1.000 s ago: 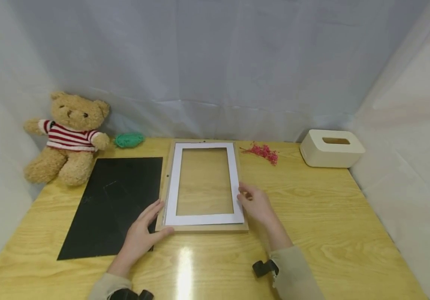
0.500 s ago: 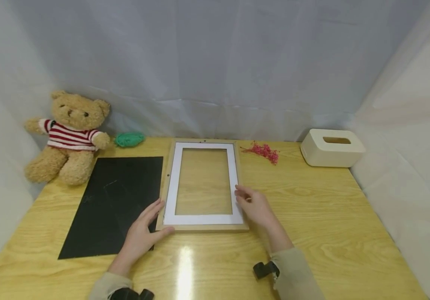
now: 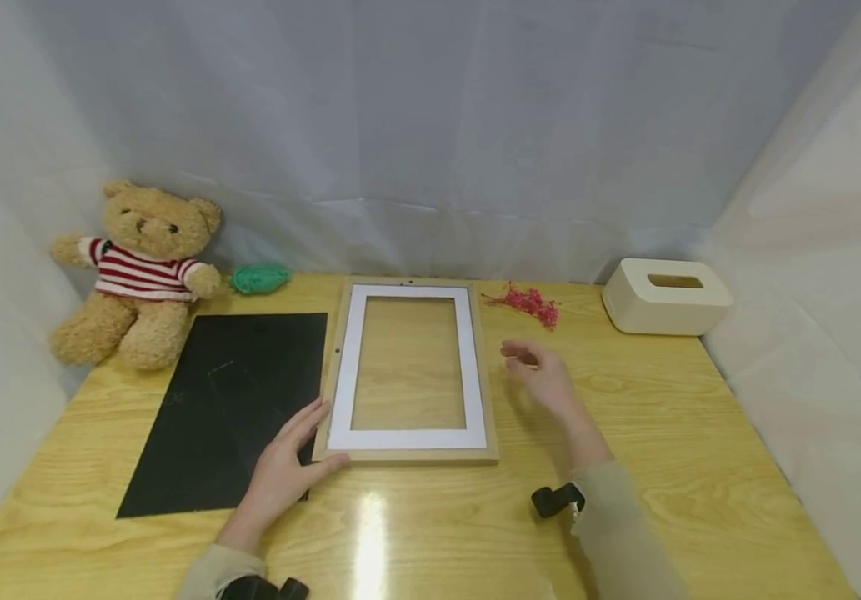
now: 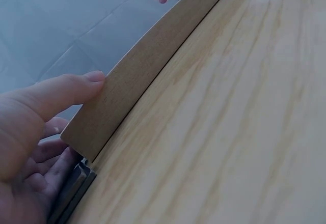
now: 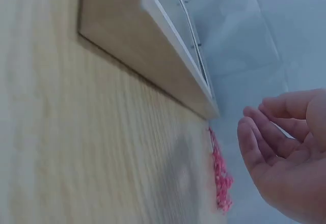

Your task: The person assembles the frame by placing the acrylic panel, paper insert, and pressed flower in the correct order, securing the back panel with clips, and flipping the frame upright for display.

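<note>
A light wooden picture frame (image 3: 418, 456) lies flat on the table, with a white mat (image 3: 409, 439) set inside it. Through the mat's opening a wood-coloured surface shows. My left hand (image 3: 280, 475) holds the frame's near left corner, thumb on the front side and fingers along the left side. In the left wrist view the thumb (image 4: 76, 86) touches the frame's side face. My right hand (image 3: 543, 379) is raised to the right of the frame, fingers loosely bent, holding nothing; the right wrist view shows this hand (image 5: 290, 142) apart from the frame.
Left of the frame lies a black backing board (image 3: 227, 417), close under my left hand. A teddy bear (image 3: 141, 275) and a green bundle (image 3: 260, 279) are at the back left. Pink dried flowers (image 3: 528, 304) lie behind my right hand; a cream tissue box (image 3: 663, 300) stands farther right.
My right hand has let go of the mat's right edge and moved away to the right. The mat now sits slightly farther left in the frame. My left hand has stayed in place.
</note>
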Demonstrator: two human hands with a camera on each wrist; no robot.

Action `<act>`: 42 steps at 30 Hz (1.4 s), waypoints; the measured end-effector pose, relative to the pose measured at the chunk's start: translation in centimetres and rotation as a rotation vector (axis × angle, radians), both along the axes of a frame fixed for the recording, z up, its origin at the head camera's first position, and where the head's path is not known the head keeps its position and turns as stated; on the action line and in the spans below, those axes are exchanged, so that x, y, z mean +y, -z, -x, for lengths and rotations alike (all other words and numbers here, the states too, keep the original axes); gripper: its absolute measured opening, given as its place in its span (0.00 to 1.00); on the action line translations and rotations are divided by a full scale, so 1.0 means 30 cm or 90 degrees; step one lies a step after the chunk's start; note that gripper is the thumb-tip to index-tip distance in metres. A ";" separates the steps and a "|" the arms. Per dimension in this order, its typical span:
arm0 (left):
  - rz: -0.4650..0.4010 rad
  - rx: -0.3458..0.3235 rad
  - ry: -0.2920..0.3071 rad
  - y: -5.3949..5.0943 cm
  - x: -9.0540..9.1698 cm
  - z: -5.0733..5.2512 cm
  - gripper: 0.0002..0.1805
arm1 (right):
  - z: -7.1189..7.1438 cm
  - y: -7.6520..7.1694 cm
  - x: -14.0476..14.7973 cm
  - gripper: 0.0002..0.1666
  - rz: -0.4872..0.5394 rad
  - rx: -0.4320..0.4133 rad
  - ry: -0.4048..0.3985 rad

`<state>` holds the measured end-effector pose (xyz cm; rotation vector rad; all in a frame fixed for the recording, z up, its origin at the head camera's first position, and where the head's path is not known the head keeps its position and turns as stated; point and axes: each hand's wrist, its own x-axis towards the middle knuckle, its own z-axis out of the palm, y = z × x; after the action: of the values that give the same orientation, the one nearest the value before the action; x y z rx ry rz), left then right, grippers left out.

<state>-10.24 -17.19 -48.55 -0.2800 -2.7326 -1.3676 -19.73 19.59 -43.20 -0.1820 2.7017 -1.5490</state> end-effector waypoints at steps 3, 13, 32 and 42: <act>-0.001 0.002 -0.001 -0.003 -0.001 0.002 0.43 | 0.052 0.008 0.033 0.19 0.035 0.005 0.039; -0.001 0.003 0.001 -0.012 -0.005 0.007 0.42 | 0.207 0.066 0.103 0.21 0.150 -0.005 0.224; -0.011 0.009 -0.008 0.008 0.001 0.005 0.42 | 0.379 0.062 0.175 0.30 -0.199 0.064 0.140; -0.021 0.017 -0.010 0.005 -0.002 -0.003 0.42 | 0.427 0.069 0.161 0.34 -0.312 0.065 0.036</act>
<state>-10.15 -17.26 -48.70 -0.2725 -2.6824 -1.3943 -32.54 24.44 -45.26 -0.1762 3.0842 -0.8610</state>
